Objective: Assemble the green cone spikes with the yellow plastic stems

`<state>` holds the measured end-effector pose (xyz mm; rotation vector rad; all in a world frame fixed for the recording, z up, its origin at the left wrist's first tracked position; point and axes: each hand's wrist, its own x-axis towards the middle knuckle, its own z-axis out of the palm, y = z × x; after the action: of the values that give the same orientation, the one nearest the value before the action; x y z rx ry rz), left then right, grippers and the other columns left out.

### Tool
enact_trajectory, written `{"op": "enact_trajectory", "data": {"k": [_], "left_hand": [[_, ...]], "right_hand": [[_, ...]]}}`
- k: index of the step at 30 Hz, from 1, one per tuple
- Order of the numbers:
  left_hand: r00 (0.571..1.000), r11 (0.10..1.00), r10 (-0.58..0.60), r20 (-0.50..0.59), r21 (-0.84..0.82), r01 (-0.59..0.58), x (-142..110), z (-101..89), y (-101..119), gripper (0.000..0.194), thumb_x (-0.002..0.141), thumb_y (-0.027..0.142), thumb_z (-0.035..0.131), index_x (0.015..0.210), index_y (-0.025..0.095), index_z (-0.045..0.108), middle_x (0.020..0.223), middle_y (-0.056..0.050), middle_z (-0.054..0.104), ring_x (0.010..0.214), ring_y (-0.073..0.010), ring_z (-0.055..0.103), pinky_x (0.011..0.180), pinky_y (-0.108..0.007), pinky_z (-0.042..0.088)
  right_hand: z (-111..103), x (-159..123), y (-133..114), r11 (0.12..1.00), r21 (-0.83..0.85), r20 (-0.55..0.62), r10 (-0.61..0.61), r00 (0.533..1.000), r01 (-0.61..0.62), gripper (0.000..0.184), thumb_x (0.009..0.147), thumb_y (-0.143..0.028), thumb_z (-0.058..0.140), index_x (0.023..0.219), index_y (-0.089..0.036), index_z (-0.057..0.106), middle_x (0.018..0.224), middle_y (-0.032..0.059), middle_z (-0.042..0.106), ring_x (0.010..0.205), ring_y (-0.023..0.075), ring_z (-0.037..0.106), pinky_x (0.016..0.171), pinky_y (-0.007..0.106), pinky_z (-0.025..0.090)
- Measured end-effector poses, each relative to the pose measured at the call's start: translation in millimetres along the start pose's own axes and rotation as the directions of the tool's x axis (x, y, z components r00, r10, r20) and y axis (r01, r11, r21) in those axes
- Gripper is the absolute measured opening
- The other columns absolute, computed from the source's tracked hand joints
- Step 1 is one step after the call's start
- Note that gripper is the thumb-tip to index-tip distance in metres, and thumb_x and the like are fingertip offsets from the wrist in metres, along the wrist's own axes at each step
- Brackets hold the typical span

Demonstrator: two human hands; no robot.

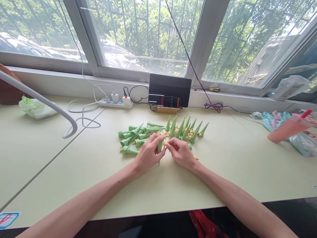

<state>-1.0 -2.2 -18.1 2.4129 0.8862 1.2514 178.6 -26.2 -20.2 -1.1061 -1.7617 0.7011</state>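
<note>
My left hand (149,152) is closed around a green cone-shaped spike (159,147), held point down over the pale green table (99,172). My right hand (180,152) pinches a small yellow piece (165,144) right against the top of that spike. Behind my hands, several green spikes lie flat in a pile (135,135) on the left. Several more green spikes stand upright (185,130) on the right. Small yellow pieces (170,133) are scattered among them.
A dark tablet (169,86) and a phone (164,101) stand against the window sill. A power strip (115,103) with white cables lies at the back left. A white lamp arm (42,100) curves in from the left. Another person's hand (284,130) and plastic bags (303,142) are at the right.
</note>
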Motion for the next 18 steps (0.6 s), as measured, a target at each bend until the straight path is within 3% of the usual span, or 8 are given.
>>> {"op": "enact_trajectory", "data": {"k": [18], "left_hand": [[1.0,1.0,0.005,0.015,-0.01,-0.005,-0.9,0.4,1.3,0.03,0.088,0.015,0.06,0.116,0.023,0.054,0.103,-0.003,0.056,0.055,-0.0041,0.05,0.055,-0.021,0.049]], "right_hand": [[-2.1,0.9,-0.8,0.998,-0.052,-0.009,-0.026,1.0,0.026,0.029,0.096,-0.039,0.048,0.076,-0.019,0.056,0.061,-0.0027,0.047,0.053,0.0117,0.039,0.051,0.025,0.032]]}}
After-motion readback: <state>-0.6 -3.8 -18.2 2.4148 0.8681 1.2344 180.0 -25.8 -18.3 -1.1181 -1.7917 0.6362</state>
